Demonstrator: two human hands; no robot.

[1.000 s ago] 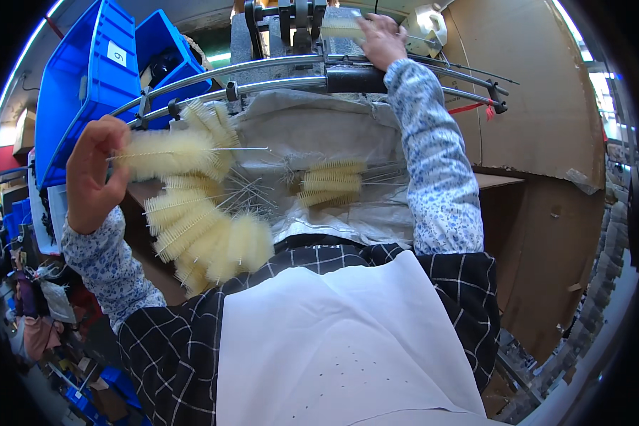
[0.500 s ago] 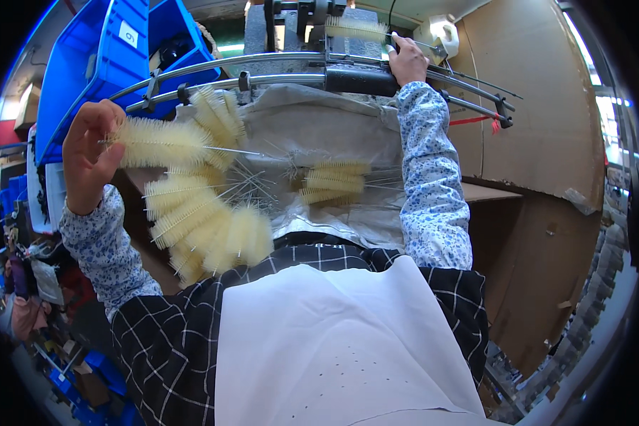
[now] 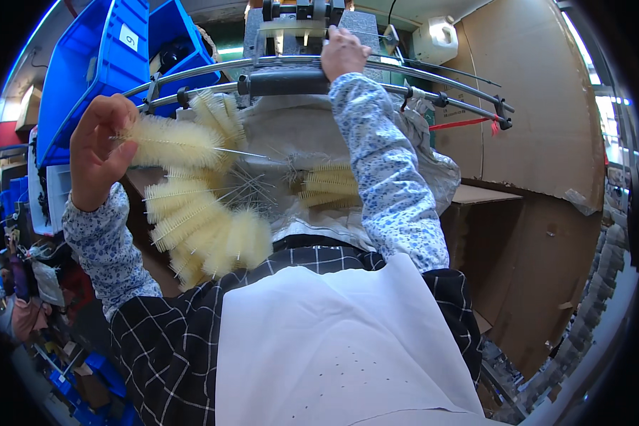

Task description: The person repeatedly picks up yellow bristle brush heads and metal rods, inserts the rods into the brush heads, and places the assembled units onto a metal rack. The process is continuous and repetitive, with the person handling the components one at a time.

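Observation:
My left hand [image 3: 101, 153] pinches the end of a cream-bristled wire brush [image 3: 176, 142], whose bare stem points right. At the machine [image 3: 304, 13] on the far side, my right hand [image 3: 344, 57] is closed at the right end of another bristle brush [image 3: 291, 28]; its fingertips are partly hidden. That brush looks blurred and lies across the front of the machine. Below my right hand, a black sleeve [image 3: 287, 82] sits on the metal rails [image 3: 454, 101]. A fanned pile of brushes [image 3: 199, 213] lies beneath my left hand, and a smaller bunch [image 3: 330, 186] lies left of my right forearm.
Blue bins [image 3: 96, 71] stand at the far left. Grey cloth [image 3: 291, 117] covers the work surface in front of me. Tall cardboard [image 3: 532, 106] rises on the right, and a white plastic jug [image 3: 435, 41] stands near the rail's right end. A red ribbon [image 3: 468, 124] hangs at the rail.
My right hand has moved left along the rails, together with its brush and the black sleeve. My left hand, still holding its brush, has shifted slightly right.

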